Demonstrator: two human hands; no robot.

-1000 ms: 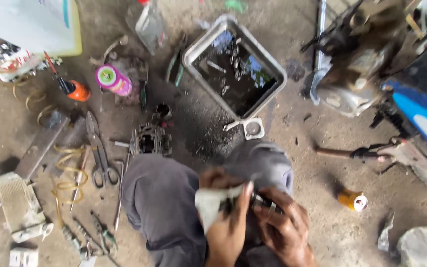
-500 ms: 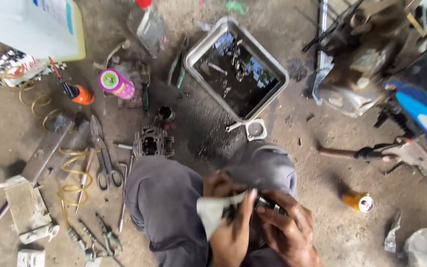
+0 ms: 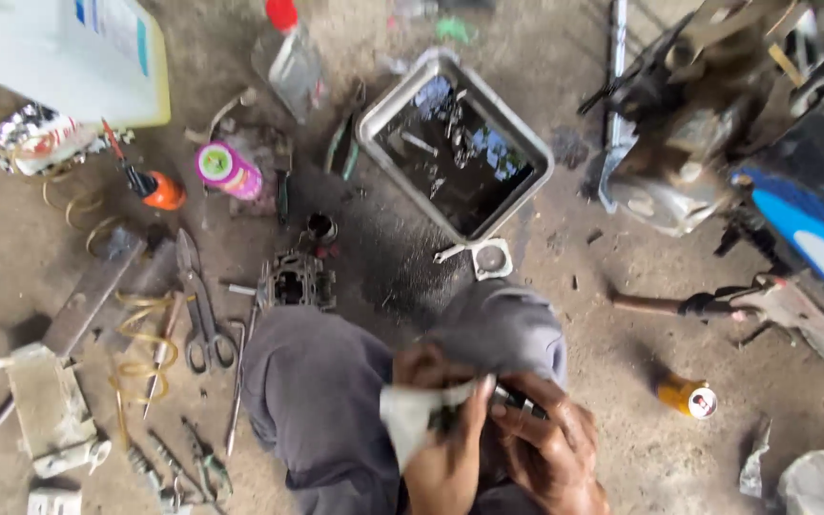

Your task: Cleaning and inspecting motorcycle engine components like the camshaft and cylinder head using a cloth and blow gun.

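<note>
Left hand (image 3: 445, 458) closed around a crumpled off-white cloth rag (image 3: 410, 415), pressing it against a small dark metal part (image 3: 512, 399). Right hand (image 3: 550, 448) curls its fingers (image 3: 526, 420) around the same part from the other side; grip closed. Both hands sit low in the view, above the person's knees in grey trousers (image 3: 336, 391). The part is mostly hidden between rag and fingers; its shape cannot be told.

On the dirt floor ahead: a rectangular metal tray of black oily liquid (image 3: 388, 110), tilted diagonally. Just beside the left knee, a small grimy engine block (image 3: 296, 279). Further left, grey metal shears (image 3: 200, 305). A yellow can (image 3: 687, 396) lies on its side, well apart to the right.
</note>
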